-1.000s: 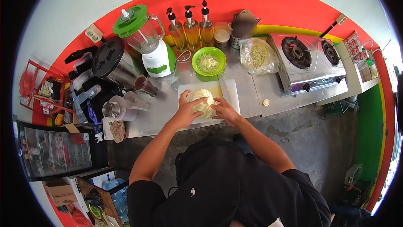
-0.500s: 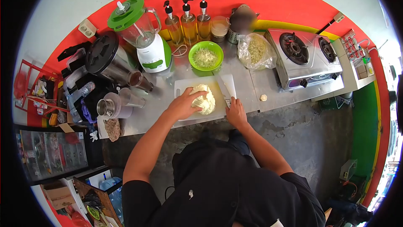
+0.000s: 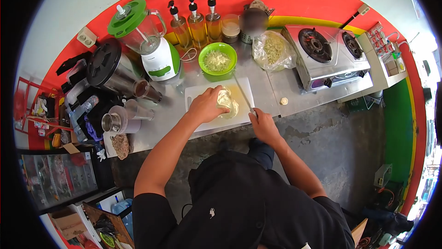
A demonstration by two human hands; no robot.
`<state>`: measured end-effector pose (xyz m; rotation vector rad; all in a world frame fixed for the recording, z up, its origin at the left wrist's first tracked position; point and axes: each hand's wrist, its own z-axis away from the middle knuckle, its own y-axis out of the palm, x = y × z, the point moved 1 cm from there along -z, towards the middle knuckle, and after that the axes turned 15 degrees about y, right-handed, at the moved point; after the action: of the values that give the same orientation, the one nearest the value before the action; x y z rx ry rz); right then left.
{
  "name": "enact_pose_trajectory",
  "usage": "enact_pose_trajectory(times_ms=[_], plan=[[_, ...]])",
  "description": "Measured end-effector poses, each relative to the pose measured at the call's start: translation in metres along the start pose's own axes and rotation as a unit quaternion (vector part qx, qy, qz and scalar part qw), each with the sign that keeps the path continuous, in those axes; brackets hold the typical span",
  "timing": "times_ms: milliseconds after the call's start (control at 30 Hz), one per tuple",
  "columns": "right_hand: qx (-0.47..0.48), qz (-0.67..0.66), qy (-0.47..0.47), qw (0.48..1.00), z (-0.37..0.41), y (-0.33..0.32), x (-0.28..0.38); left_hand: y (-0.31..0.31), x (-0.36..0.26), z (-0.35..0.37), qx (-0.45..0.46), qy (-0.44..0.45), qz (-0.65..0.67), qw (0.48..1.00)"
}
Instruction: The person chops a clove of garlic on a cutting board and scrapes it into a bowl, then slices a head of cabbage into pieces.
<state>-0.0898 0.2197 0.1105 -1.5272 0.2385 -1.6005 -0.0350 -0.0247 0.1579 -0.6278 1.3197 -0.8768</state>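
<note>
A pale cabbage (image 3: 229,103) rests on the white cutting board (image 3: 195,93), gripped from the left and above by my left hand (image 3: 206,105). My right hand (image 3: 263,126) is closed around the handle of a knife (image 3: 245,93), just right of the cabbage. The blade points away from me over the board, its tip near the green bowl (image 3: 233,60). Shredded cabbage (image 3: 216,61) lies in that bowl, behind the board.
A blender (image 3: 159,60), several pump bottles (image 3: 196,26) and a plastic bag of shreds (image 3: 275,51) stand along the back. A gas stove (image 3: 317,78) is on the right. Cups (image 3: 138,110) stand at the left, and a small pale piece (image 3: 284,101) lies right of the board.
My left hand has tipped the cabbage, which now shows a different side. The knife has lifted slightly with my right hand. The whole view has shifted a little.
</note>
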Motion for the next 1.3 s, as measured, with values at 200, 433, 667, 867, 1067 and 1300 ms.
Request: enact_pose_trajectory(times_ms=[200, 433, 667, 867, 1067, 1300], plan=[[0.07, 0.11, -0.019, 0.991, 0.034, -0.025, 0.031, 0.005, 0.002, -0.013, -0.002, -0.028, -0.009, 1.0], [0.161, 0.291, -0.025, 0.943, 0.047, -0.069, 0.051, 0.003, 0.007, -0.009, -0.02, -0.023, 0.033, 0.999], [0.208, 0.304, -0.033, 0.929, 0.035, -0.092, 0.071, 0.007, 0.011, -0.005, -0.02, -0.014, 0.055, 0.998], [0.185, 0.323, -0.15, 0.916, 0.033, -0.079, 0.078, 0.02, 0.018, -0.002, -0.036, 0.029, 0.069, 0.997], [0.193, 0.363, -0.133, 0.902, 0.032, -0.066, 0.101, 0.024, 0.027, -0.002, -0.082, 0.03, 0.093, 0.992], [0.173, 0.337, -0.136, 0.915, 0.031, -0.06, 0.091, 0.022, 0.032, -0.007, -0.116, 0.05, 0.11, 0.986]])
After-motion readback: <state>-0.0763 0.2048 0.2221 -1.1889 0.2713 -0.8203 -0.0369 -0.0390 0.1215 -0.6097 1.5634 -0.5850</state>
